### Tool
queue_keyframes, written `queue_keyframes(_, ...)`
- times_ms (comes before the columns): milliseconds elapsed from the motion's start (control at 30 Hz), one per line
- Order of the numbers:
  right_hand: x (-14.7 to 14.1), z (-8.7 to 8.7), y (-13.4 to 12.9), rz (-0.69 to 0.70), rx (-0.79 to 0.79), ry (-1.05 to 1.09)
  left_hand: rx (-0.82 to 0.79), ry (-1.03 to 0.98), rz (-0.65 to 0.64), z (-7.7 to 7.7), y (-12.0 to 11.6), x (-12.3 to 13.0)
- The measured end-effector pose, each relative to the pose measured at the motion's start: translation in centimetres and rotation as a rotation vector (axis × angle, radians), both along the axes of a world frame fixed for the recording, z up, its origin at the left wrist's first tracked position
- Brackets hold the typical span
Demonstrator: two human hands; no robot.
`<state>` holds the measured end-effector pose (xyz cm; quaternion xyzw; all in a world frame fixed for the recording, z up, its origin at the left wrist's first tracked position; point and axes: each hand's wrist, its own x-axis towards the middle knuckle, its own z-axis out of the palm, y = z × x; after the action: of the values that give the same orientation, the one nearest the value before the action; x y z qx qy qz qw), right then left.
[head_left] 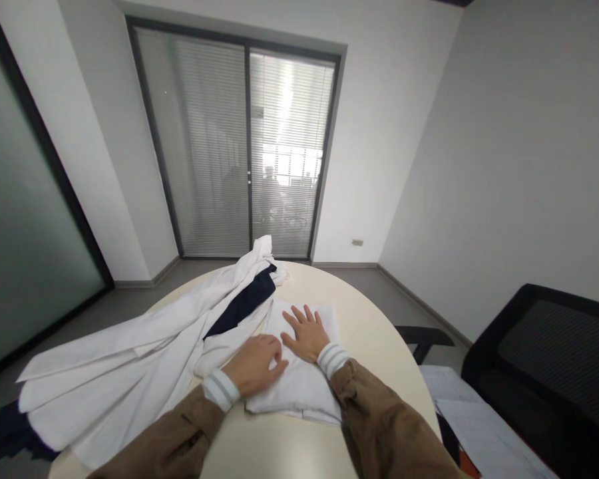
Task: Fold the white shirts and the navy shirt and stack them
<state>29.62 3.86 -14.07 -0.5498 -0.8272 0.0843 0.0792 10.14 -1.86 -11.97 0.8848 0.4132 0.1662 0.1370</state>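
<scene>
Both hands point(305, 334) rest on the folded white cloth point(299, 389).

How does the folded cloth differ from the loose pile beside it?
The folded cloth lies flat and compact; the loose pile sprawls in long folds. The folded cloth is wholly on the table; the loose pile hangs past its edge. Navy fabric shows in the loose pile, none in the folded cloth. Both are mainly white.

2 hands point(255, 364) point(307, 336), 1 tbl point(367, 332), 1 chr point(559, 352)

Brown jacket sleeves point(387, 416) — striped, pale cuffs point(221, 390)
</scene>
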Motion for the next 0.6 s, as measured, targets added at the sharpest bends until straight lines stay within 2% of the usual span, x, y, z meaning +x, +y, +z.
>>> queue_keyframes(100,-0.2,0.0,-0.3,0.000,0.004,0.007,0.146,-0.115,0.134,-0.2,3.2,2.1)
queue_keyframes(233,1.0,-0.4,-0.1,-0.014,0.041,0.081,0.126,-0.004,0.207,-3.2,6.6,3.5)
queue_keyframes(300,2.4,-0.7,0.3,-0.112,0.068,0.079,0.145,0.041,0.228,-4.9,7.3,3.5)
queue_keyframes(367,3.7,-1.0,0.9,-0.205,0.067,0.052,0.176,0.052,0.234,-5.8,7.4,3.3)
queue_keyframes(500,4.9,-1.1,1.3,-0.232,0.047,0.034,0.191,0.041,0.225,-6.2,7.3,3.1)
queue_keyframes(600,4.6,-0.7,0.7,-0.221,0.124,0.024,0.207,0.052,0.237,-6.3,7.6,3.2)
